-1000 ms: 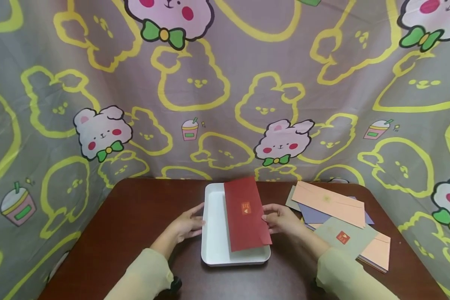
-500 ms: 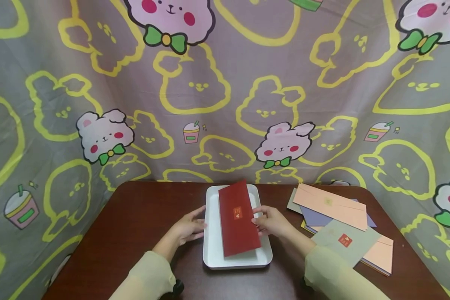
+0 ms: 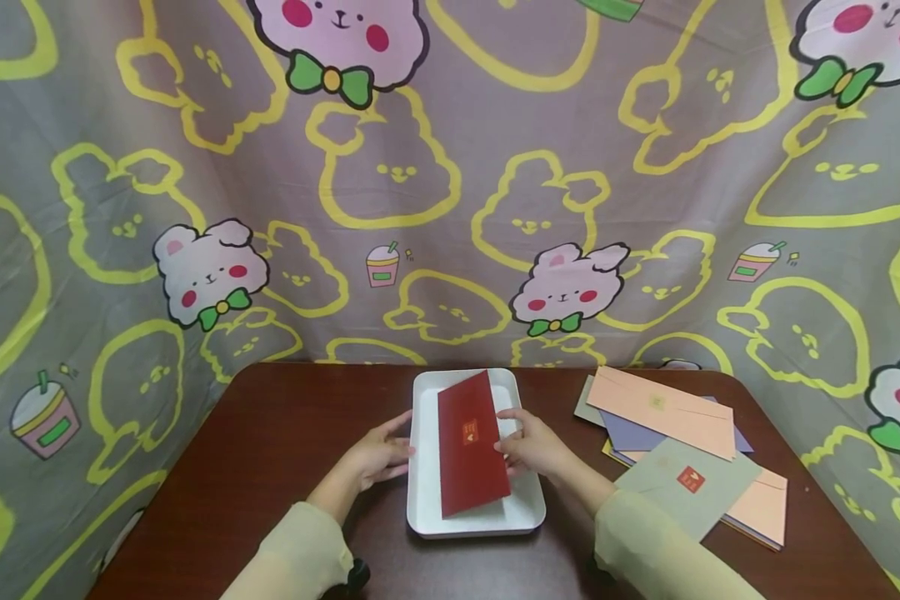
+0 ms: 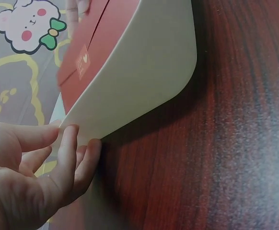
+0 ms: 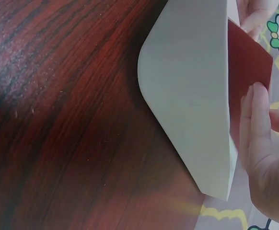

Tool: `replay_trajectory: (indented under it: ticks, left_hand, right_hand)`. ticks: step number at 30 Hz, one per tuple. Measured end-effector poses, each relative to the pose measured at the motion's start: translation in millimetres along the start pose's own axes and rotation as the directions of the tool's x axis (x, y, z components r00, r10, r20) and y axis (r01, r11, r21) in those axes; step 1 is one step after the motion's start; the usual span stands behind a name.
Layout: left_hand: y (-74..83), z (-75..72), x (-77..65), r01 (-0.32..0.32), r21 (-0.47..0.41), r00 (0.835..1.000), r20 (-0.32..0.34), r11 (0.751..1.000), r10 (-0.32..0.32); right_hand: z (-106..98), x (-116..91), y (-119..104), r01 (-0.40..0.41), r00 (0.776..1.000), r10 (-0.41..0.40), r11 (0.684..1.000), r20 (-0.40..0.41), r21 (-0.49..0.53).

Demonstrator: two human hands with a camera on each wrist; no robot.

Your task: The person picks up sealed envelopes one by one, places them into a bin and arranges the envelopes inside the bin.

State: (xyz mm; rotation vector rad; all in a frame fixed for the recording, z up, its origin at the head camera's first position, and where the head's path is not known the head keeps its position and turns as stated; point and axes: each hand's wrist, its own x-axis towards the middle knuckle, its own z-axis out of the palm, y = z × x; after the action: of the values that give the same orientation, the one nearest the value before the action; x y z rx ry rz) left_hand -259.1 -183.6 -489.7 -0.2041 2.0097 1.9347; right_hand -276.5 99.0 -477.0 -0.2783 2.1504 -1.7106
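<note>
A red envelope (image 3: 468, 446) with a small square gold-printed sticker stands tilted inside a white tray (image 3: 423, 508), its right edge raised. My right hand (image 3: 536, 446) pinches that raised edge, thumb on the upper face and fingers beneath. In the right wrist view, the fingers (image 5: 258, 115) lie along the envelope's underside, behind the tray wall. On the tray's left side, my left hand (image 3: 378, 454) holds the rim. The left wrist view shows the left thumb at the rim, with other fingertips (image 4: 94, 146) against the outer wall.
To the right lies a loose, overlapping pile of envelopes: a peach one (image 3: 667, 412) at the back, a purple one (image 3: 630, 433), a grey-green one (image 3: 690, 483) with a red sticker, and more beneath. A patterned cloth (image 3: 450, 192) hangs behind the brown table (image 3: 270, 450).
My right hand has carried the red envelope leftward and lower over the tray, so it now sits within the rim. My left hand stays at the tray's left side.
</note>
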Motion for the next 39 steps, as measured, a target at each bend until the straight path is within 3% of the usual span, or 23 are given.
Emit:
replay_trajectory:
  ticks: [10, 16, 22, 26, 37, 39]
  left_hand:
    - [0.6, 1.6, 0.6, -0.002, 0.002, 1.000, 0.004, 1.000, 0.002]
    - [1.9, 1.9, 1.3, -0.003, 0.019, 1.000, 0.001, 1.000, 0.003]
    - [4.1, 2.9, 2.1, -0.001, 0.037, 1.000, -0.016, 0.999, 0.002]
    - [4.6, 4.1, 3.5, 0.001, 0.038, 1.000, -0.017, 0.999, 0.000]
    - [4.8, 2.0, 6.3, 0.013, 0.050, 1.000, 0.004, 0.999, -0.014]
    - [5.3, 2.4, 6.0, 0.014, 0.050, 1.000, 0.004, 0.999, -0.014]
  right_hand:
    - [3.9, -0.2, 4.0, -0.024, 0.999, 0.029, 0.989, 0.034, -0.144]
    - [8.3, 0.4, 6.1, -0.026, 0.999, 0.039, 0.941, 0.033, -0.337]
    - [14.0, -0.1, 5.6, 0.025, 0.999, -0.003, 0.844, 0.042, -0.536]
    - [17.6, 0.1, 5.4, 0.037, 0.999, -0.020, 0.761, 0.033, -0.647]
    - [22.5, 1.5, -1.3, 0.060, 0.998, -0.049, 0.595, 0.039, -0.801]
    - [23.3, 1.4, -3.2, 0.052, 0.999, -0.039, 0.581, 0.036, -0.812]
